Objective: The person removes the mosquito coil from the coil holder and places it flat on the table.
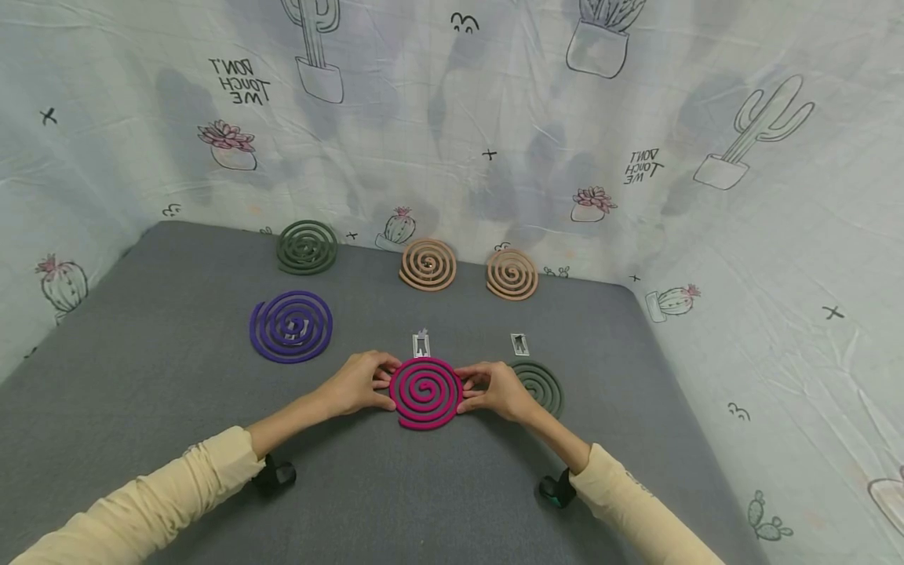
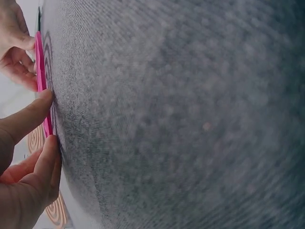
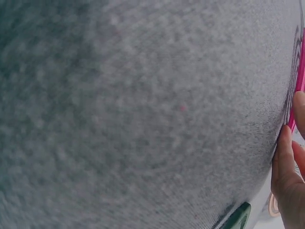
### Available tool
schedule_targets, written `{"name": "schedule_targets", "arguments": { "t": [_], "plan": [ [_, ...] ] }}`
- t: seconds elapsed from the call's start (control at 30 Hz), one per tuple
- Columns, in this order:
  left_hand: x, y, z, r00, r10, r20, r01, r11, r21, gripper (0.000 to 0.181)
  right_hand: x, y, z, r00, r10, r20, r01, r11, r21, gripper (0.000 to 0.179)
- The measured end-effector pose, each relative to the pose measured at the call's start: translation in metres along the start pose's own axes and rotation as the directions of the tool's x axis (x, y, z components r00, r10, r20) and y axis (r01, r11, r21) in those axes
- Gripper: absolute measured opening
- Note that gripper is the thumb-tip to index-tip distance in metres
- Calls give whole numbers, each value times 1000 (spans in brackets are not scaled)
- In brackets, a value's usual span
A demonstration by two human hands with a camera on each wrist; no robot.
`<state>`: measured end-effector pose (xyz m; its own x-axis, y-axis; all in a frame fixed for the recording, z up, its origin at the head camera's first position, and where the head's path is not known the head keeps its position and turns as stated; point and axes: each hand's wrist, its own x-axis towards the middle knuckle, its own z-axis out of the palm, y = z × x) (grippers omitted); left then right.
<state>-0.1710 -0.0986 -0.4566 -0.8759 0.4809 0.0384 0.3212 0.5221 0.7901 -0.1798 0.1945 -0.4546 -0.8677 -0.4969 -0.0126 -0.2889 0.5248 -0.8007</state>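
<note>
A bright pink mosquito coil is held level between both hands, near the middle of the grey table. My left hand pinches its left edge with thumb and fingers. On the opposite edge, my right hand grips it the same way. In the left wrist view the pink coil shows edge-on, slightly above the cloth, its spiral shadow beneath. Just beyond it lies a small metal coil stand. A dark green coil lies partly hidden behind my right hand.
A purple coil lies at left over another metal stand. Along the back edge are a green coil and two tan coils, one central and one at right. A third stand lies right of centre. Printed cloth walls surround the table.
</note>
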Motion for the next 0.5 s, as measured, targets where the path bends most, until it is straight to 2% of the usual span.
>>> {"name": "schedule_targets", "arguments": {
  "t": [0.3, 0.5],
  "plan": [
    [-1, -1, 0, 1000, 22, -11, -21, 1000, 23, 60, 0, -2, 0, 1000, -6, 8, 6, 999, -51, 51],
    [-3, 0, 1, 1000, 13, -10, -12, 1000, 17, 61, 0, -3, 0, 1000, 8, 8, -7, 1000, -29, 50]
  ]
}}
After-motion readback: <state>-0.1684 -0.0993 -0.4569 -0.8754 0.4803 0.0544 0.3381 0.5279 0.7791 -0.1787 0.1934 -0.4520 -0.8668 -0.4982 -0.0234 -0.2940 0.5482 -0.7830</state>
